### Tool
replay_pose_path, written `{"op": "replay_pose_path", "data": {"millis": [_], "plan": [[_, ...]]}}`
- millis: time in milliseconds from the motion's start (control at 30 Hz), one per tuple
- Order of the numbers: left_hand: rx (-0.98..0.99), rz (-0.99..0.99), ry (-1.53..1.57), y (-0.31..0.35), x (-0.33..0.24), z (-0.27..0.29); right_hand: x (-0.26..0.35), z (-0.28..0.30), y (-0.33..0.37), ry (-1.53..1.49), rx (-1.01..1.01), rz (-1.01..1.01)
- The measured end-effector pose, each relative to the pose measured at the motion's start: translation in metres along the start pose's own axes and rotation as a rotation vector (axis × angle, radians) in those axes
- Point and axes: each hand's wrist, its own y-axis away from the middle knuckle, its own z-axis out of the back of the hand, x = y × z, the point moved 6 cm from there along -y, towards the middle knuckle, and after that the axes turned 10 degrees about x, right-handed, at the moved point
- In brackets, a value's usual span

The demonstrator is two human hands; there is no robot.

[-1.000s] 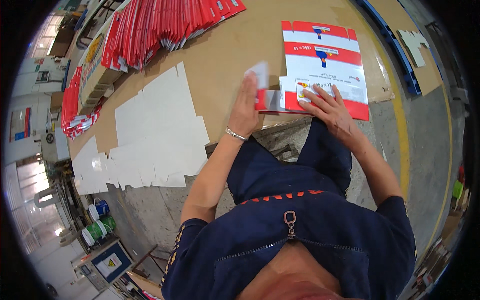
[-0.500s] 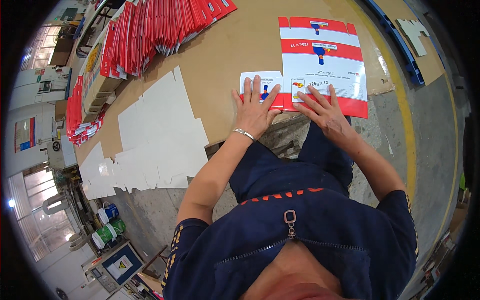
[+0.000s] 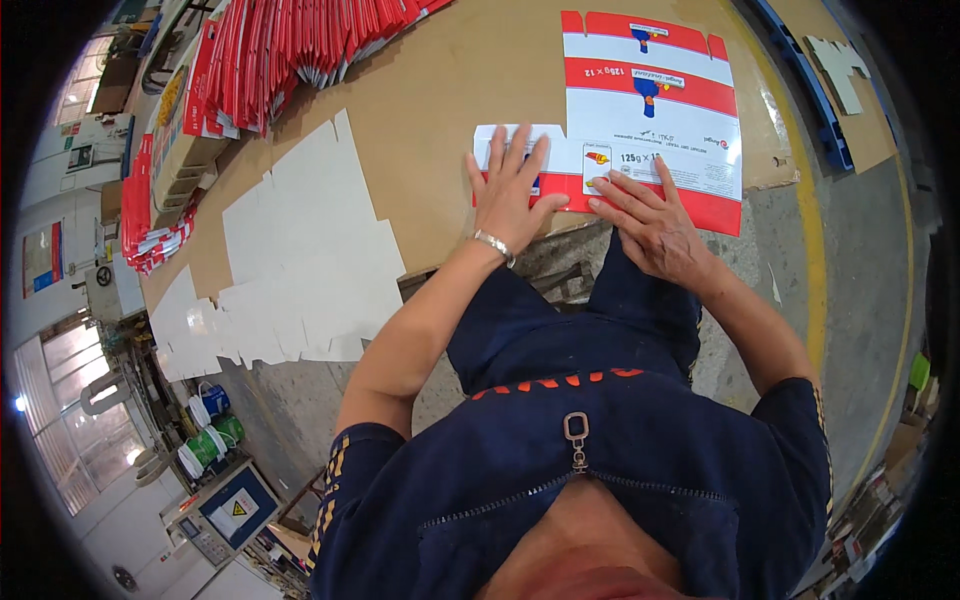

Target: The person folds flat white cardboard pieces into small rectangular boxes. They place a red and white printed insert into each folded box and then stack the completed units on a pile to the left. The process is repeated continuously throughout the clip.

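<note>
A flat red and white printed carton lies at the table's near edge, its lower right corner reaching past that edge. A smaller panel of it extends to the left. My left hand, a metal bracelet at its wrist, rests flat on this panel with spread fingers. On the carton's near red band lies my right hand, its fingers stretched out and the index pointing farther up the white part. Both hands press from above, and neither grips anything.
Pale cardboard sheets with jagged edges lie on the table to the left. Behind them stands a long row of folded red and white cartons. A blue rail runs along a pallet at the far right.
My left hand has slid slightly up over the left panel, covering more of its print. My right fingers have shifted a little on the carton. The whole view has tilted slightly.
</note>
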Motion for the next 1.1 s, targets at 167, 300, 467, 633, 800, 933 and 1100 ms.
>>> {"op": "replay_pose_path", "data": {"millis": [167, 300, 467, 633, 800, 933, 1100], "plan": [[-0.066, 0.107, 0.076, -0.065, 0.01, 0.013, 0.004, 0.014, 0.002, -0.266, -0.287, 0.101], [-0.261, 0.106, 0.541, -0.046, 0.01, 0.017, 0.041, -0.011, 0.039, -1.219, 0.101, -0.332], [0.009, -0.103, 0.956, 0.044, -0.057, -0.002, 0.046, -0.051, 0.058, -1.865, -0.242, -0.598], [-0.19, 0.047, 0.278, 0.107, 0.009, 0.047, -0.137, -0.021, 0.097, -1.216, -0.19, -0.898], [-0.013, 0.586, -0.047, 0.199, 0.081, 0.044, -0.294, 0.1, 0.0, -0.855, -0.077, -0.698], [0.062, 0.784, -0.013, 0.235, 0.096, 0.025, -0.343, 0.121, -0.215, -0.613, -0.193, -0.434], [-0.042, 0.65, 0.037, 0.251, 0.103, 0.028, -0.257, 0.063, -0.439, -0.643, -0.35, -0.324]]}}
